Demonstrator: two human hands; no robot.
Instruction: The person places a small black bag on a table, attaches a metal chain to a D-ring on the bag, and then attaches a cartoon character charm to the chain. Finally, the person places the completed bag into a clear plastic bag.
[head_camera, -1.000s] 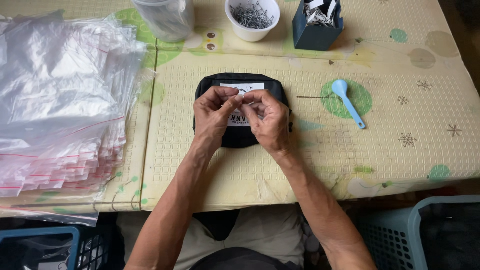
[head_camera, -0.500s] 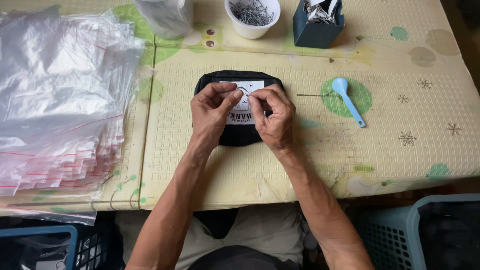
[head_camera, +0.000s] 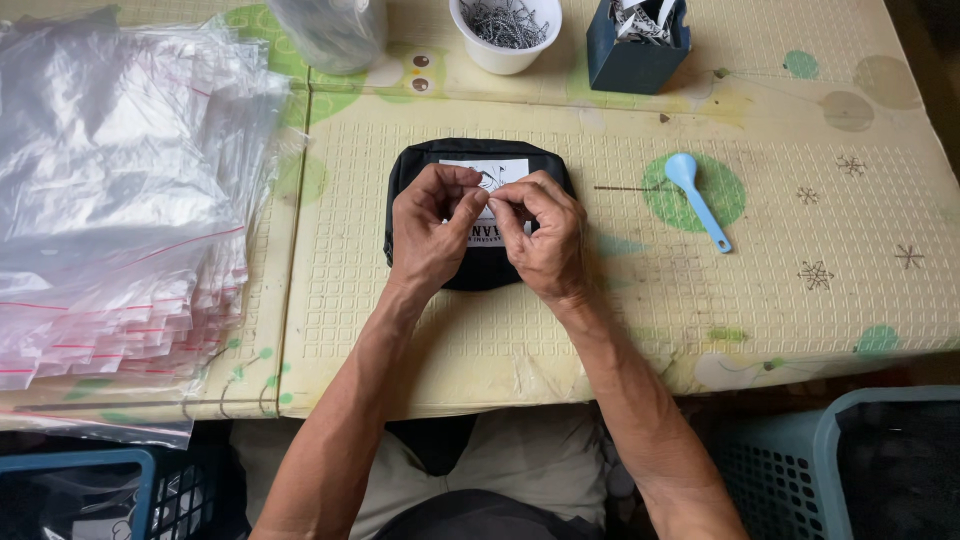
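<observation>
My left hand (head_camera: 432, 232) and my right hand (head_camera: 541, 238) meet fingertip to fingertip over a small black pouch (head_camera: 420, 166) with a white label, which lies flat on the cream patterned mat (head_camera: 620, 300). Both hands pinch something tiny and thin between thumbs and forefingers; it is too small to identify. The hands hide most of the pouch's middle and lower part.
A tall stack of clear zip bags (head_camera: 110, 210) fills the left side. At the back stand a white cup of small metal pieces (head_camera: 505, 30), a dark blue box (head_camera: 634, 45) and a clear container (head_camera: 330, 30). A light blue spoon (head_camera: 697, 196) lies to the right. Plastic baskets (head_camera: 850, 460) sit below the table edge.
Both hands stay over the pouch; the fingertips have shifted slightly and drawn closer together. Nothing else has moved.
</observation>
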